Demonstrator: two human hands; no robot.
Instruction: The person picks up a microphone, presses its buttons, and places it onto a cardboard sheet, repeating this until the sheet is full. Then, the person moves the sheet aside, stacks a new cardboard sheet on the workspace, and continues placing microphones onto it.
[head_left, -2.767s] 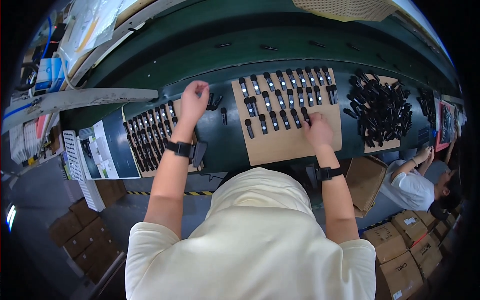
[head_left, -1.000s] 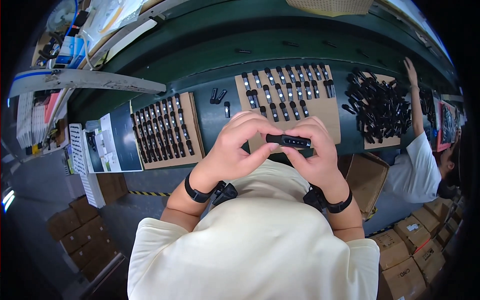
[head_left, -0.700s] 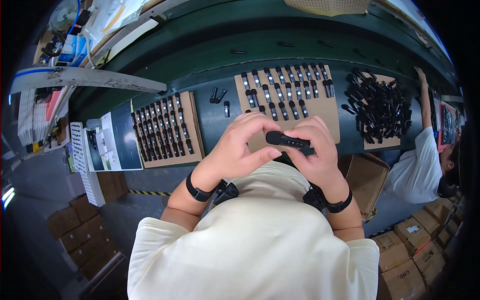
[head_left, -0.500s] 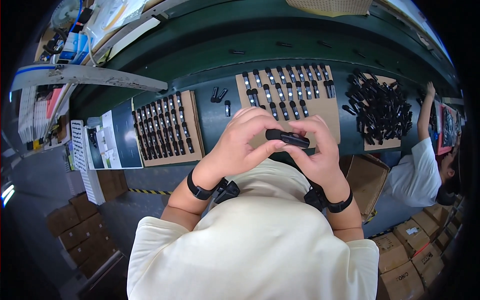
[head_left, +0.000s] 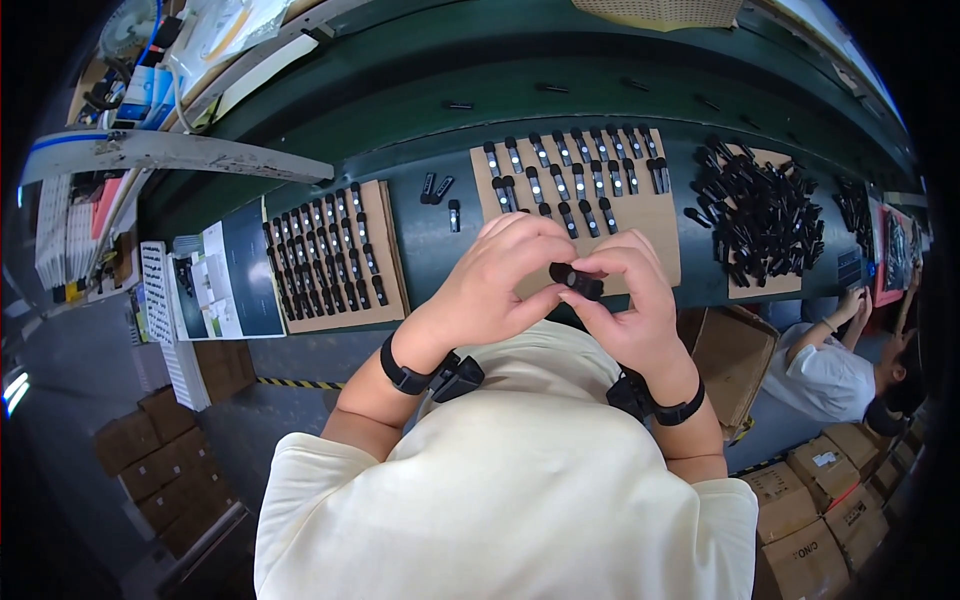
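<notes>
Close in front of my body, my left hand (head_left: 497, 272) and my right hand (head_left: 636, 302) pinch a small black clip-on microphone (head_left: 580, 284) with a foam tip between thumbs and fingertips. It is turned partly end-on, and my fingers cover some of it. Just beyond my hands lies a cardboard sheet (head_left: 640, 222) bearing rows of similar microphones, several showing a small white light. Left of my left hand, 3 loose microphones (head_left: 454, 216) rest on the green bench. Further left stands a second cardboard sheet (head_left: 391, 250) with tight rows of microphones.
A heap of black microphones (head_left: 755, 215) covers another cardboard sheet at right. Spaced-out microphones lie on the green belt (head_left: 400, 85) behind. A metal post (head_left: 200, 150) juts in at left. Beside an open carton (head_left: 735, 365), a co-worker in a white shirt (head_left: 825, 375) sits at far right.
The microphone between my hands has turned from lengthwise to partly end-on. Microphones on the back belt have shifted left. The co-worker's reaching arm has drawn back.
</notes>
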